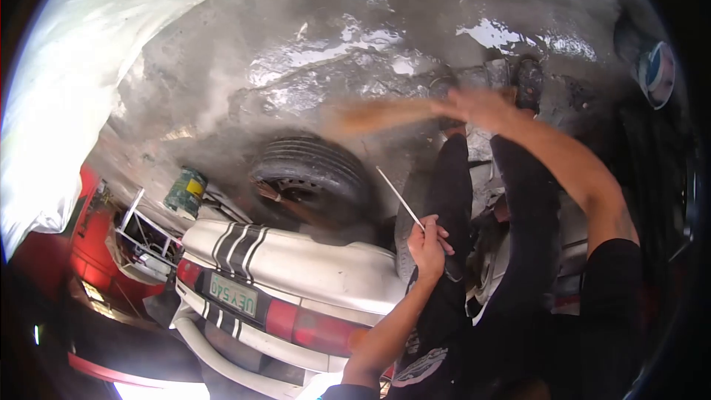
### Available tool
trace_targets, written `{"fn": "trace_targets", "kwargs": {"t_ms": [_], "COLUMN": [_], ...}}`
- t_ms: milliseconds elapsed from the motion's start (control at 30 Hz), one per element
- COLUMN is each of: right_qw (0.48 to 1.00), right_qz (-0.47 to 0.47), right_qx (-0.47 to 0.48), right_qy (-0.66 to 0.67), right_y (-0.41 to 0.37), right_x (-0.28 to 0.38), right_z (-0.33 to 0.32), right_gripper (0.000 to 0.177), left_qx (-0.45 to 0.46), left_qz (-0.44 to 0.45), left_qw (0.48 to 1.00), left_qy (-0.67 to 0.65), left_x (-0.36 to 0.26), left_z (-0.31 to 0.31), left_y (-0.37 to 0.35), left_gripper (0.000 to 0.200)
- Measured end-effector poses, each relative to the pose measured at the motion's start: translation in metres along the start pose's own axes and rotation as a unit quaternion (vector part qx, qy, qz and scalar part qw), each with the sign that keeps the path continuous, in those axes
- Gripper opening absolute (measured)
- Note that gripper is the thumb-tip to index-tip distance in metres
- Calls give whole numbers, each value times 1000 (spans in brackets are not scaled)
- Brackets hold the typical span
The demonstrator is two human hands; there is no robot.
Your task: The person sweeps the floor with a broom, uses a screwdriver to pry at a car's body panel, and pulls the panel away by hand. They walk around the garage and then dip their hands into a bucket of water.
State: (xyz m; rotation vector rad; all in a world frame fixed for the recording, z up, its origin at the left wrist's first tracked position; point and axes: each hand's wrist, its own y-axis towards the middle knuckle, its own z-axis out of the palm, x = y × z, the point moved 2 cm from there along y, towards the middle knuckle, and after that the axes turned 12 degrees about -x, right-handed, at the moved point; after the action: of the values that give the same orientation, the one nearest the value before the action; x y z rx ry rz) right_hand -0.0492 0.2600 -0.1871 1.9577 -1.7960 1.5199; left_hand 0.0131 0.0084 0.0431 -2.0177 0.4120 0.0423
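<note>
My left hand point(428, 248) is closed around a thin white stick point(400, 198), which points up and away from me. Further forward, my right hand point(478, 109) grips a long brown object point(381, 115). Motion blurs both hand and object, so its exact kind cannot be made out. The brown object is over the wet grey floor point(326, 70), beyond a dark tire point(315, 167) that lies on the ground. My legs in dark trousers are stretched out beneath my arms.
A white car point(318, 259) with black stripes and red tail lights is at the lower left. Beyond its rear corner are a green can point(185, 191) and a white metal frame point(137, 230). A white sheet point(67, 81) hangs at the far left. A bucket point(658, 75) is at the upper right.
</note>
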Motion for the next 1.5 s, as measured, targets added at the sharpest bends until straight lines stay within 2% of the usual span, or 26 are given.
{"fn": "trace_targets", "kwargs": {"t_ms": [33, 100, 133, 200, 233, 267, 300, 333, 367, 400, 467, 600, 667, 700, 767, 833, 867, 933, 1067, 1200, 1233, 1300, 1333, 1400, 1467, 1500], "right_qw": [985, 958, 960, 933, 953, 921, 979, 993, 988, 998, 997, 993, 952, 950, 866, 876, 859, 920, 881, 886, 909, 852, 790, 785, 881, 879], "right_qz": [138, -25, -23, 87, 200, 303, 178, 47, 145, 55, 56, 98, 299, 305, 413, 452, 437, 332, 346, 358, 333, 402, 410, 509, 463, 414], "right_qx": [33, -259, -251, -350, -193, -27, -51, -67, 0, -28, 58, 19, -65, -65, -278, -129, -81, 30, -34, -92, -211, -318, -428, -299, -51, -122], "right_qy": [101, -122, -118, 0, 125, 246, 83, -83, 52, -27, 17, 62, 22, 15, 51, 106, 254, 205, 320, 281, 134, 110, 154, 187, 81, 203], "right_y": [15, 35, 58, 101, 89, 61, 38, 9, -18, -42, -81, -157, -184, -187, -172, -128, -118, -96, -135, -215, -227, -217, -204, -152, -92, -85], "right_x": [-17, -31, -48, -79, -49, -7, -5, -1, 23, 29, 72, 87, 77, 72, 50, 46, 75, 118, 174, 116, 83, 15, -20, -40, -2, 42], "right_z": [-22, -52, -27, 27, 19, 9, 71, 136, 132, 179, 127, 29, -6, -11, -21, 10, 20, 55, 27, -70, -63, -94, -88, -68, 4, 44], "right_gripper": [44, 43, 43, 43, 43, 44, 43, 42, 46, 52, 54, 69, 79, 79, 82, 80, 77, 78, 84, 76, 72, 55, 47, 62, 50, 63], "left_qx": [3, 2, 2, 6, 3, 2, 10, -1, -8, 1, 6, 8, 13, 6, -2, 2, 1, 8, 10, 17, 22, 14, 12, 15, 9, 6], "left_qz": [2, 0, 11, 16, 11, 5, 4, 1, 0, 3, 9, 14, 7, 8, 18, 23, 32, 55, 74, 61, 62, 60, 60, 79, 68, 54], "left_qw": [1000, 1000, 1000, 1000, 1000, 1000, 1000, 1000, 1000, 1000, 999, 999, 999, 999, 998, 998, 998, 998, 995, 997, 997, 998, 997, 995, 996, 998], "left_qy": [-7, -1, 3, 8, 9, 10, 11, 15, 18, 26, 46, 49, 44, 51, 58, 60, 57, 44, 71, 41, 29, 35, 41, 52, 50, 41], "left_x": [2, -1, -3, -2, -1, -2, -1, 1, 2, 2, 5, 5, 7, 9, 13, 15, 13, 12, 10, 13, 17, 15, 18, 25, 32, 33], "left_z": [-1, -1, 0, 2, 1, 1, 3, 2, 4, 5, 7, 9, 13, 13, 15, 13, 15, 18, 14, 14, 13, 15, 14, 5, 11, 11], "left_y": [1, 0, -1, -3, -2, -1, -1, -3, -3, -4, -4, -6, -9, -10, -10, -14, -12, -8, -17, -15, -15, -16, -16, -18, -10, -9], "left_gripper": [29, 29, 29, 30, 30, 31, 31, 30, 30, 30, 30, 28, 27, 27, 27, 26, 26, 26, 27, 25, 25, 25, 25, 25, 26, 27]}}
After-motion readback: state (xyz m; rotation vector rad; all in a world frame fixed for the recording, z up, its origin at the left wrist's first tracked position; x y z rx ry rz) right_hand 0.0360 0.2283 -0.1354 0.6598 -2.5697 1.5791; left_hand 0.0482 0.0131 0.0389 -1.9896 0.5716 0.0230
